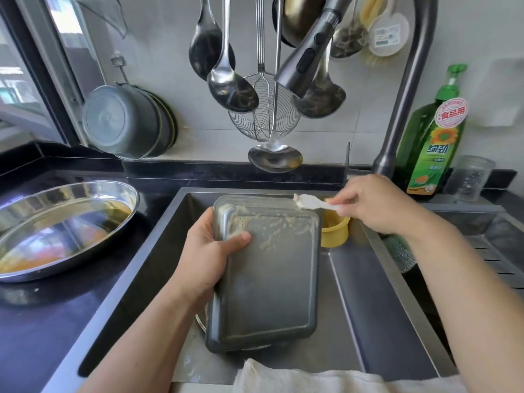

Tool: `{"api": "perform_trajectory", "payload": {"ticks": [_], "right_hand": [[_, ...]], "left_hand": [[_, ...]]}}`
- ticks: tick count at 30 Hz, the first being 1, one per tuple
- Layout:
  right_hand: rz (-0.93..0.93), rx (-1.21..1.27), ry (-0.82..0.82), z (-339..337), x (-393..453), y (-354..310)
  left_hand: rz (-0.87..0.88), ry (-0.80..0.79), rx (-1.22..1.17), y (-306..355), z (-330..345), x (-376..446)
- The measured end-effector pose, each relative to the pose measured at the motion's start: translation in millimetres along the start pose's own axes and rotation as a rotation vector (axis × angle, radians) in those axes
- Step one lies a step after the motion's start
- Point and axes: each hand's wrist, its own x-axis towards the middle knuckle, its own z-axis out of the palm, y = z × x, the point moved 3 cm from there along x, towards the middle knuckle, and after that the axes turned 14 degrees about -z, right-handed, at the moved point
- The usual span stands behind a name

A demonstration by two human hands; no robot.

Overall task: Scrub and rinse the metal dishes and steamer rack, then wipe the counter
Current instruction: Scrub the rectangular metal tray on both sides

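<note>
My left hand (211,258) grips the left edge of a rectangular metal tray (269,276), tilted over the sink (368,307). Pale batter residue smears the tray's upper part. My right hand (377,204) pinches a small white spatula (309,202), whose tip touches the tray's top right rim. A yellow cup (336,232) stands in the sink just behind the tray's right corner. An oval metal dish (61,225) with orange liquid residue rests on the black counter (37,330) to the left. Under the tray a curved metal edge shows; what it belongs to is hidden.
The pull-out faucet head (307,52) hangs above the sink. Ladles and a wire skimmer (263,112) hang on the wall. A green detergent bottle (432,143) and a clear jar (467,178) stand at the back right. A white cloth (297,378) lies on the sink's front edge.
</note>
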Motion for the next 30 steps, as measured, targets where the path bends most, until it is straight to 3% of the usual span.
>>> {"api": "perform_trajectory", "payload": {"ticks": [10,17,23,27,30], "right_hand": [[0.093,0.145,0.04,-4.8,-7.2,13.9],[0.007,0.158,0.052,13.7,7.1,-17.6],[0.097,0.004,0.091,-6.6,-5.4,2.4],[-0.083,-0.006,0.082,12.5,8.6,-31.0],[-0.029,-0.02,0.091,3.3,7.1,-19.0]], "left_hand": [[-0.019,0.019,-0.108,-2.1,-3.9,6.2],[-0.033,0.0,-0.076,-4.6,1.6,4.6],[0.005,0.02,-0.101,3.5,-8.8,2.9],[-0.005,-0.001,-0.049,-0.2,1.2,2.1],[0.016,0.018,-0.059,1.9,-7.3,1.5]]}}
